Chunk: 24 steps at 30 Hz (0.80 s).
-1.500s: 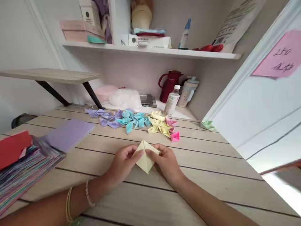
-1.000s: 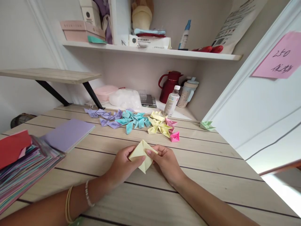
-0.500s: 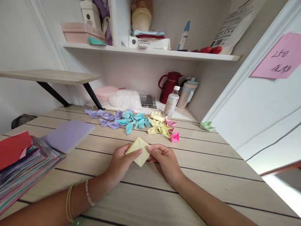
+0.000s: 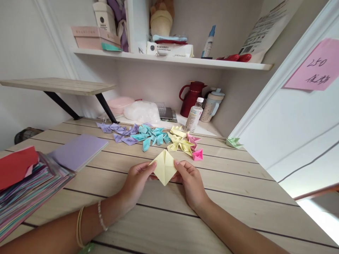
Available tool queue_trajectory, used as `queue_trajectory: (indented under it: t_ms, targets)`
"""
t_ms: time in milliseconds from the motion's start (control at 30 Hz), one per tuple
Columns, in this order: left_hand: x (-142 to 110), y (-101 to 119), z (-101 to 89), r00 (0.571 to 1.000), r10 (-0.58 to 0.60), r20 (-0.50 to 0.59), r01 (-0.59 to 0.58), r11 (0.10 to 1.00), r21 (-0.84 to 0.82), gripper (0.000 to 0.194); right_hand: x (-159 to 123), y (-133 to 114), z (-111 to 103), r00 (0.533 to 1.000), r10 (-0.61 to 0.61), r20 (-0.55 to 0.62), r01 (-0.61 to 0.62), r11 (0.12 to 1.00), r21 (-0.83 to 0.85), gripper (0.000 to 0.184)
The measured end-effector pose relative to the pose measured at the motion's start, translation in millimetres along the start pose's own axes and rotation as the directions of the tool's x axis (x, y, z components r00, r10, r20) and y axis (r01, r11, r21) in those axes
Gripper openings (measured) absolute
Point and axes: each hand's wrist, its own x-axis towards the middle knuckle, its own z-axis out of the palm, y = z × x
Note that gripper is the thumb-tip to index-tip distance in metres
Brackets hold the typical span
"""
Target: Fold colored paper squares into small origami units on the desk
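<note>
A folded pale yellow origami paper (image 4: 164, 170), diamond-shaped with a crease down its middle, is held up just above the table. My left hand (image 4: 139, 180) pinches its left corner, thumb on the front face. At the right corner my right hand (image 4: 191, 181) grips it the same way, the other fingers behind the sheet. Beyond the hands lie folded paper boats: purple ones (image 4: 124, 130), turquoise ones (image 4: 153, 135), yellow ones (image 4: 180, 141) and a bright pink one (image 4: 197, 155).
A stack of coloured paper (image 4: 31, 190) and a purple pad (image 4: 79, 150) lie at the left. A green paper boat (image 4: 234, 142) sits by the right edge. A plastic bottle (image 4: 194, 115), red jug (image 4: 191, 98) and tumbler (image 4: 212, 106) stand at the back, under a shelf (image 4: 172, 60).
The yellow paper has moved slightly right and turned more squarely toward me. My left thumb has slid from its middle out to the left corner, and my right hand has shifted right.
</note>
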Motion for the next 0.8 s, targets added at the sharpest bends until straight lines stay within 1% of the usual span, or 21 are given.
queue_trajectory:
  t_ms: [100, 233, 400, 500, 600, 633, 700, 800]
  targets:
    - [0, -1, -2.2, 1.0, 0.014, 0.002, -0.014, 1.0, -0.021, 0.032, 0, 0, 0, 1.0, -0.003, -0.001, 0.003, 1.0, -0.027, 0.031]
    - [1, -5, -4.8, 1.0, 0.023, -0.017, -0.023, 1.0, -0.008, 0.032, -1, 0, 0, 1.0, 0.001, -0.004, -0.002, 0.999, -0.039, 0.03]
    - [0, -3, -1.1, 0.999, 0.028, -0.034, -0.027, 0.999, 0.038, 0.03, 0, 2, -2, 1.0, 0.016, -0.015, -0.016, 0.999, 0.031, 0.028]
    - [-3, 0, 3.1, 1.0, 0.01, 0.017, -0.011, 0.999, 0.048, 0.026, 0, 2, -3, 0.998, 0.033, 0.056, -0.035, 0.999, 0.034, 0.028]
    - [-5, 3, 5.5, 0.997, -0.051, 0.051, 0.049, 0.998, 0.042, 0.032, -2, 1, -3, 0.988, 0.056, 0.146, -0.061, 0.998, 0.025, 0.028]
    - [-5, 3, 5.5, 0.997, -0.062, 0.046, 0.06, 0.997, 0.042, 0.034, -3, 0, -2, 0.986, 0.064, 0.151, -0.069, 0.997, 0.03, 0.027]
    - [-3, 2, 3.9, 0.998, -0.061, 0.02, 0.06, 0.998, 0.033, 0.031, -3, -2, -1, 0.99, 0.058, 0.131, -0.064, 0.997, 0.037, 0.026]
    - [2, 1, -0.9, 0.999, -0.034, -0.037, 0.032, 0.998, -0.055, 0.025, -3, -3, 1, 0.992, 0.002, 0.126, 0.001, 1.0, -0.022, 0.03]
